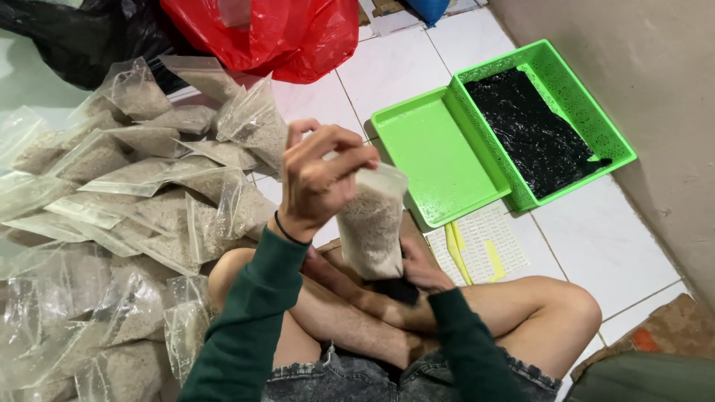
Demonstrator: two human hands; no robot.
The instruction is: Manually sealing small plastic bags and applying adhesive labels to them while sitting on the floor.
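A clear plastic bag (370, 227) of pale grain stands upright over the crossed legs, left of the green basket (547, 123) lined with black plastic, its top pinched shut by the raised left hand (320, 182) while the right hand (421, 266) cups its base.

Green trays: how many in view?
2. A flat green tray lies on the floor tiles; a perforated green basket tray with black lining sits beside it, against the wall. None appear hidden.
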